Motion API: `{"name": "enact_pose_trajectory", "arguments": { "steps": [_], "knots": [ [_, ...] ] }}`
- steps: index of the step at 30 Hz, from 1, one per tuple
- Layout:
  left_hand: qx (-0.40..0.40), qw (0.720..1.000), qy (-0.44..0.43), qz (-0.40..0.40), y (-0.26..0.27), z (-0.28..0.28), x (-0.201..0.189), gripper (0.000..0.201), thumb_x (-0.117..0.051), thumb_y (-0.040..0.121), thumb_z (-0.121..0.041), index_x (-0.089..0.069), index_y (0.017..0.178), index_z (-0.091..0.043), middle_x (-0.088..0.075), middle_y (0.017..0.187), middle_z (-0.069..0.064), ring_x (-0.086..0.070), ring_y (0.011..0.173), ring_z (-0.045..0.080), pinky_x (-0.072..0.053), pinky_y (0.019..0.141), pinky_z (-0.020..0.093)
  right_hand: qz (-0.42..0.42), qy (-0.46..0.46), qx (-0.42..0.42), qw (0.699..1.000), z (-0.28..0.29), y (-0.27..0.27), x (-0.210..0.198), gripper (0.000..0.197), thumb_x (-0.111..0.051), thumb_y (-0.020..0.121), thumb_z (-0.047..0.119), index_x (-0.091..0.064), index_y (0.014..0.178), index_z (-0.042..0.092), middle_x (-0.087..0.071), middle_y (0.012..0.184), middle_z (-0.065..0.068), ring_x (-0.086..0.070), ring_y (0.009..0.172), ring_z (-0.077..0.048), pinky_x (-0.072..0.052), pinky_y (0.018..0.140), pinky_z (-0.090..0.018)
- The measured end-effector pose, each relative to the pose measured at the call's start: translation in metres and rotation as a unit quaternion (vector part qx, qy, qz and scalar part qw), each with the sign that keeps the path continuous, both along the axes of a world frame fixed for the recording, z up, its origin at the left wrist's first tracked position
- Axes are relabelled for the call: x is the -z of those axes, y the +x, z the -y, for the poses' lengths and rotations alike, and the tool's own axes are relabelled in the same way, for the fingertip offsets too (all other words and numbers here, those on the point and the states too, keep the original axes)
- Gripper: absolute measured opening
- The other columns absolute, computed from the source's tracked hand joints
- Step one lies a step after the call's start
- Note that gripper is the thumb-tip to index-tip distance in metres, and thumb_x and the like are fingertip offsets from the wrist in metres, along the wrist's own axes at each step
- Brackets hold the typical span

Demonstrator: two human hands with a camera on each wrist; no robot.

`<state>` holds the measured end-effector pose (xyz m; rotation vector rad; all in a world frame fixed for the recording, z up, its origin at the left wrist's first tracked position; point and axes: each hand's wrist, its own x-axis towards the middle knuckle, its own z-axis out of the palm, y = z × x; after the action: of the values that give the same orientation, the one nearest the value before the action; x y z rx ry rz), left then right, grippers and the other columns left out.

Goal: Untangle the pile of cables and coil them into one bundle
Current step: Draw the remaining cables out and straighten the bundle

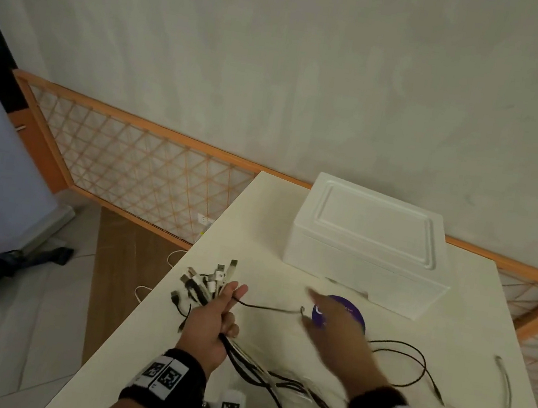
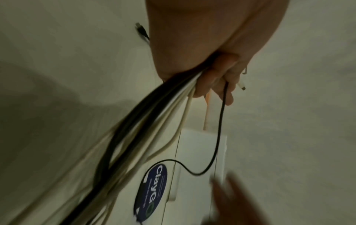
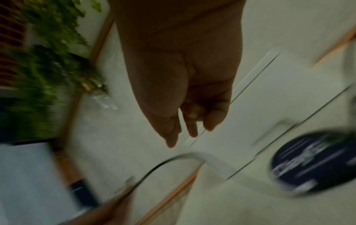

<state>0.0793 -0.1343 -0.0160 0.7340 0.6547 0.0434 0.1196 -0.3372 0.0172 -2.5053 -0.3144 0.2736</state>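
My left hand [image 1: 223,308] grips a bundle of black and white cables [image 1: 248,363], their plug ends [image 1: 206,280] fanning out above the fist. The left wrist view shows the same fist [image 2: 213,76] around the bundle [image 2: 146,120]. One thin black cable [image 1: 266,308] runs from the left fingers rightwards to my right hand [image 1: 326,314]. That hand is blurred, fingers extended, and hovers over the table holding nothing I can see. In the right wrist view its fingers [image 3: 190,127] point down, with a blurred black cable [image 3: 154,170] below them.
A white foam box [image 1: 369,245] stands at the back of the cream table [image 1: 286,268]. A round purple lid [image 1: 354,314] lies partly under my right hand. Loose cables [image 1: 410,365] trail to the right. The table's left edge drops to the floor; a wooden lattice fence [image 1: 135,164] stands behind.
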Motion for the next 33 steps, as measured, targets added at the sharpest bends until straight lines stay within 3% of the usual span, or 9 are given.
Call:
{"name": "enact_pose_trajectory", "arguments": {
  "steps": [2,5,9,12,16,20,24,29,33],
  "knots": [
    [0.026,1.000,0.006,0.000,0.000,0.009,-0.004,0.018,-0.053,0.096,-0.018,-0.066,0.105,-0.009,-0.075,0.101,0.001,-0.025,0.035,0.008,-0.028,0.037,0.019,-0.034,0.032,-0.103,0.994,-0.052,-0.009,-0.007,0.048,-0.052,0.095,0.034,-0.038,0.141,0.034,-0.061,0.120,0.012,-0.057,0.105,-0.007,-0.042,0.093,-0.022],
    [0.021,1.000,0.011,-0.010,-0.002,0.006,-0.004,0.017,-0.057,0.094,-0.018,-0.070,0.101,-0.010,-0.075,0.093,0.003,-0.024,0.035,0.008,-0.026,0.036,0.020,0.016,0.042,-0.101,0.994,-0.078,-0.014,-0.008,0.026,-0.049,0.096,0.031,-0.052,0.122,0.028,-0.064,0.079,0.006,-0.058,0.075,-0.014,-0.047,0.073,-0.030],
    [-0.030,0.999,-0.019,-0.014,-0.007,-0.017,0.000,0.017,-0.052,0.097,-0.017,-0.066,0.096,-0.007,-0.074,0.081,0.002,-0.025,0.033,0.006,-0.027,0.033,0.017,0.009,-0.017,-0.149,0.989,-0.053,-0.020,-0.008,0.020,-0.048,0.094,0.033,-0.064,0.107,0.030,-0.069,0.096,0.013,-0.062,0.088,-0.005,-0.049,0.079,-0.024],
    [-0.074,0.996,-0.034,-0.022,-0.008,-0.034,0.003,0.017,-0.050,0.098,-0.016,-0.063,0.090,-0.008,-0.073,0.074,0.001,-0.026,0.031,0.004,-0.026,0.033,0.014,-0.064,-0.030,-0.128,0.989,-0.011,-0.023,-0.008,0.014,-0.057,0.089,0.028,-0.070,0.085,0.031,-0.064,0.072,0.027,-0.059,0.071,0.006,-0.045,0.066,-0.011],
    [-0.101,0.993,-0.047,-0.036,-0.008,-0.044,0.010,0.016,-0.052,0.097,-0.018,-0.063,0.090,-0.009,-0.074,0.076,0.000,-0.027,0.031,0.004,-0.026,0.033,0.014,-0.112,-0.129,-0.036,0.985,0.058,-0.014,-0.001,0.023,-0.060,0.081,0.026,-0.059,0.059,0.033,-0.064,0.067,0.013,-0.058,0.066,0.000,-0.044,0.062,-0.017],
    [-0.078,0.995,-0.052,-0.020,-0.008,-0.039,0.014,0.022,-0.049,0.098,-0.023,-0.060,0.083,-0.012,-0.070,0.066,-0.002,-0.026,0.031,0.004,-0.026,0.032,0.014,-0.102,-0.057,0.035,0.992,0.084,-0.014,-0.002,0.023,-0.059,0.090,0.026,-0.063,0.067,0.025,-0.061,0.062,0.003,-0.055,0.056,-0.005,-0.040,0.056,-0.019],
    [-0.043,0.995,-0.086,-0.018,-0.010,-0.021,0.017,0.028,-0.045,0.100,-0.028,-0.051,0.078,-0.012,-0.065,0.059,0.001,-0.026,0.030,0.005,-0.026,0.032,0.015,-0.017,0.053,0.096,0.994,0.057,-0.019,-0.001,0.027,-0.055,0.093,0.022,-0.057,0.066,0.022,-0.061,0.058,0.003,-0.050,0.049,-0.007,-0.040,0.053,-0.023],
    [0.024,0.995,-0.076,-0.057,-0.017,-0.010,0.017,0.027,-0.053,0.095,-0.028,-0.054,0.078,-0.007,-0.069,0.070,0.010,-0.028,0.031,0.006,-0.028,0.033,0.017,-0.003,0.130,0.033,0.991,-0.003,-0.034,0.003,0.019,-0.057,0.092,0.021,-0.057,0.079,0.034,-0.062,0.064,0.004,-0.056,0.060,0.001,-0.038,0.054,-0.011],
    [0.084,0.992,-0.056,-0.080,-0.024,-0.006,0.014,0.025,-0.065,0.089,-0.025,-0.059,0.095,-0.001,-0.069,0.087,0.018,-0.032,0.037,0.009,-0.035,0.036,0.019,-0.033,0.080,-0.086,0.993,-0.037,-0.047,0.011,0.016,-0.055,0.093,0.027,-0.052,0.083,0.039,-0.061,0.071,0.008,-0.055,0.063,0.001,-0.038,0.058,-0.012]
  ]
}}
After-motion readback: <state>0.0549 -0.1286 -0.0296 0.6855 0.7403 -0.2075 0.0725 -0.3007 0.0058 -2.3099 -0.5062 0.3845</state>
